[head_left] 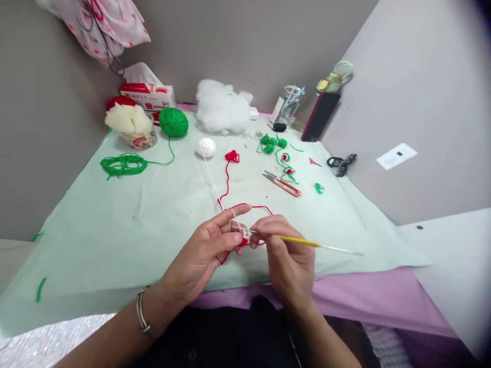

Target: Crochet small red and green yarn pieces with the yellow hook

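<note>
My left hand [207, 250] pinches a small red-and-white crochet piece [244, 237], with white yarn looped over its forefinger. My right hand [286, 250] grips a yellow-handled crochet hook [307, 242] whose tip is at the piece. The white strand runs up to a white yarn ball [206, 147]. A red strand [227, 179] leads away to a red tangle [232, 156] farther back on the pale green cloth [115, 225].
Red-handled snips [283, 183] lie right of centre. Small green and red crochet bits [274, 145] sit behind them. A green yarn ball [174, 122], loose green yarn [123, 164], white stuffing [222, 107], a tissue box [148, 94], a pen cup [287, 107] and a phone [320, 116] line the back.
</note>
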Demonstrator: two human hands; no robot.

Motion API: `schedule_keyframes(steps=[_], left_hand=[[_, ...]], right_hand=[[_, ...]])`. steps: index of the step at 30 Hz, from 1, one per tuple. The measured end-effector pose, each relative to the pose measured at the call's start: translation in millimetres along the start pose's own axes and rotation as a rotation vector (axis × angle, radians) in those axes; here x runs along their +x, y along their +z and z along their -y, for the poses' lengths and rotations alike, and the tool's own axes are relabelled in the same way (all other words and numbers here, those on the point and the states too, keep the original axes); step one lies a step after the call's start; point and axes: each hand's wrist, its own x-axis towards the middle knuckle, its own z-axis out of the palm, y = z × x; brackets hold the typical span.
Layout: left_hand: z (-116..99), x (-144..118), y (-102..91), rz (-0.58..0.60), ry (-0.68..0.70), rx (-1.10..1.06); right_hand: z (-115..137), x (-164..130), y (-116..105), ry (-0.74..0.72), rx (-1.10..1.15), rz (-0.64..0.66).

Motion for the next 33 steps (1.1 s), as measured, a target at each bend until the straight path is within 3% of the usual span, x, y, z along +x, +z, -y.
schedule_keyframes(steps=[6,8,11,16,26,33], left_hand=[[-4.1,0.8,-8.7,0.168,-0.058,-0.075],[-4.5,1.0,-8.4,0.151,-0.051,-0.035],[-3.0,1.1,-4.1,0.056,0.02,0.102],[1.4,1.3,0.5,-0.006,0.122,0.193],[-2.4,-1.0,-3.3,0.009,0.154,0.263],[-3.5,-3.4,-5.0,0.008,0.141,0.256]], right_hand=[[1.3,10.5,-5.5,0.25,0.265,-0.086],[2.0,11.7,-6.9,0.301,0.311,-0.076],[0.5,8.1,-6.1,0.259,0.29,-0.02],[-3.5,-0.5,-2.5,0.118,0.063,0.023],[2.2,10.3,-1.9,0.288,0.352,-0.014],[4.5,7.8,-10.7,0.203,0.234,0.056]])
